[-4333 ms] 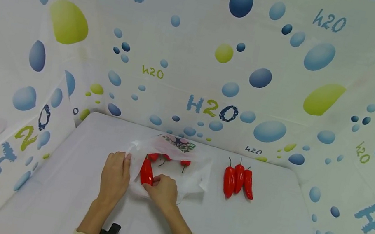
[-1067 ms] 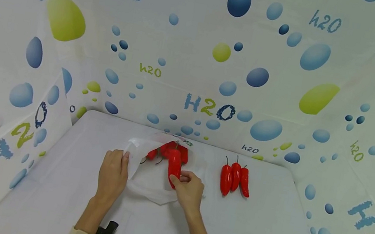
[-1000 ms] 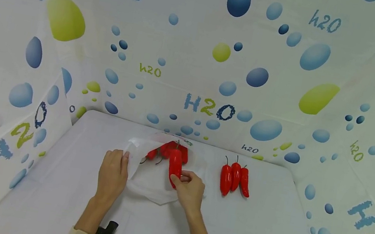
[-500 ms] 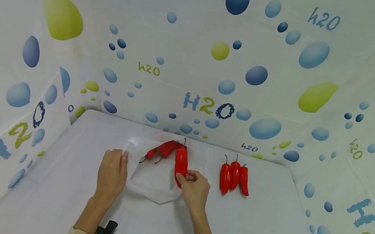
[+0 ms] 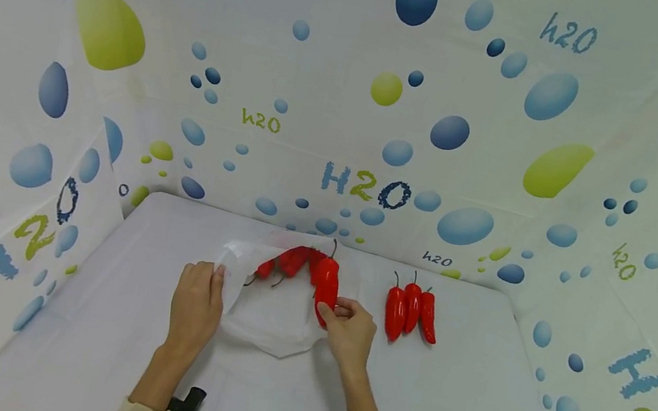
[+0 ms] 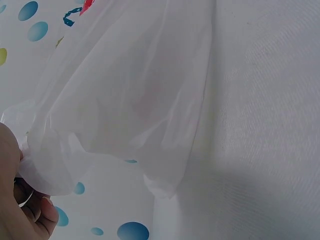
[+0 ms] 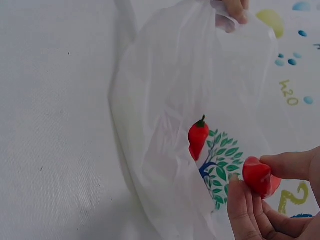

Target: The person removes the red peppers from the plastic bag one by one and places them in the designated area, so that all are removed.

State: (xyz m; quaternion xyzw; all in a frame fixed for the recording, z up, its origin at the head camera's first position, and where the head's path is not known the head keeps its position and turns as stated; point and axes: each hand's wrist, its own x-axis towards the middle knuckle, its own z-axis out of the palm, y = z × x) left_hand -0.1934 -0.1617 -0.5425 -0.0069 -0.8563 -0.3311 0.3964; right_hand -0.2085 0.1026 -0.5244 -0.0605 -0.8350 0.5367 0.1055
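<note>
With its fingers curled round the left edge of a thin white plastic bag (image 5: 275, 324), my left hand (image 5: 197, 303) keeps the mouth raised. My right hand (image 5: 351, 334) pinches the lower end of a red chili pepper (image 5: 326, 282), stem pointing away, over the bag's right side. In the right wrist view that pepper (image 7: 258, 176) sits between thumb and fingers. Several more red peppers (image 5: 294, 260) lie inside the bag, partly covered by its film. A green tree print (image 7: 222, 167) shows on the bag beside another pepper (image 7: 198, 137).
Right of the bag, three red chili peppers (image 5: 411, 308) lie side by side on the white tabletop (image 5: 468, 392). A patterned sheet (image 5: 336, 89) with blue and green spots stands behind and at both sides. Black wrist mounts (image 5: 187, 402) sit at the sleeves.
Earlier, the right hand held a pepper at the bag's left. Over the last second it moves rightward with the pepper. The left hand stays at the bag's edge; the mouth has opened wider.
</note>
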